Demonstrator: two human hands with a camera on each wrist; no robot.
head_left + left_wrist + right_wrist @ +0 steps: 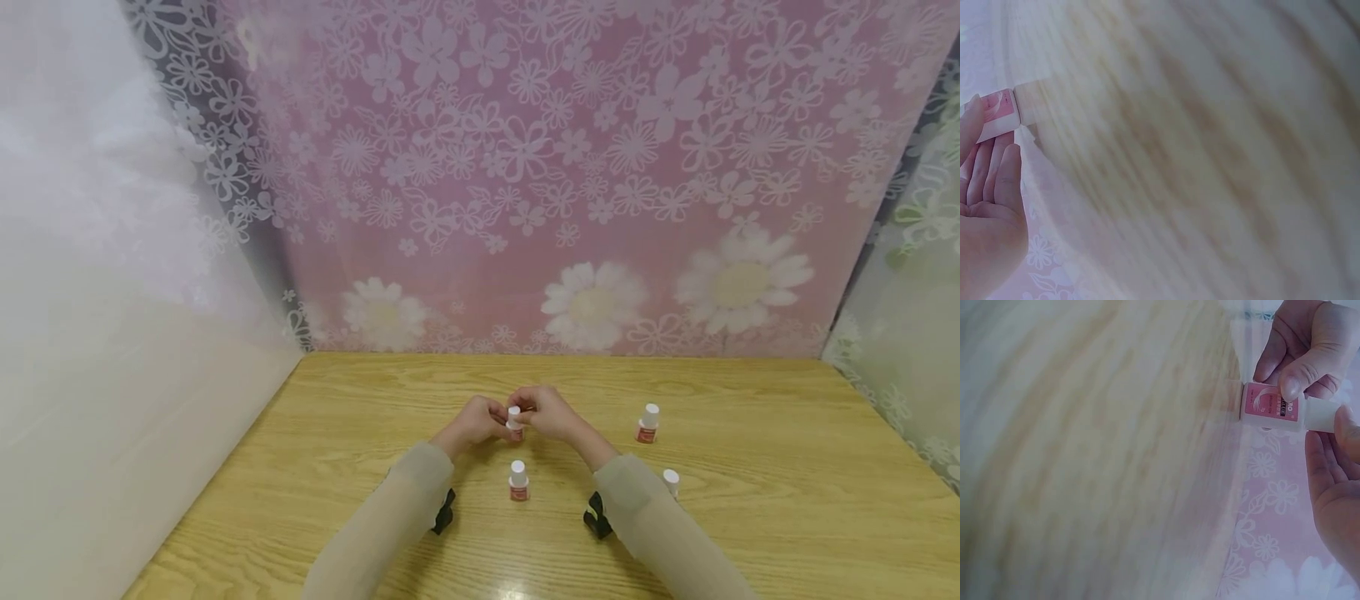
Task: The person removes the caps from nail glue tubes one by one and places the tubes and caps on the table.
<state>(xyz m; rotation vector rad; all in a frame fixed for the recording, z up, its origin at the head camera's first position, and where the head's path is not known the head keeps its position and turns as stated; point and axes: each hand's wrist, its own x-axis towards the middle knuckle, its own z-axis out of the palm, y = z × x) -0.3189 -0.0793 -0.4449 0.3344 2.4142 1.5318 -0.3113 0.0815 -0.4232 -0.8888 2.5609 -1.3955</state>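
Note:
A small white bottle (1263, 405) with a pink label stands upright on the wooden table, between both hands. My left hand (477, 422) grips its body, the thumb lying across the label. From the other side my right hand (553, 414) pinches the white cap (1320, 415) between thumb and fingers. The cap still sits on the bottle's neck; whether it is loose I cannot tell. In the left wrist view the label and base show past the left thumb, while the cap is out of frame.
Nearer me, between the forearms, stands a similar capped bottle (518, 483). Another bottle (647, 425) is to the right, and one more (671, 479) is partly hidden by the right sleeve. Black wrist straps show under both sleeves. A pink flowered curtain (525, 167) closes off the table's back.

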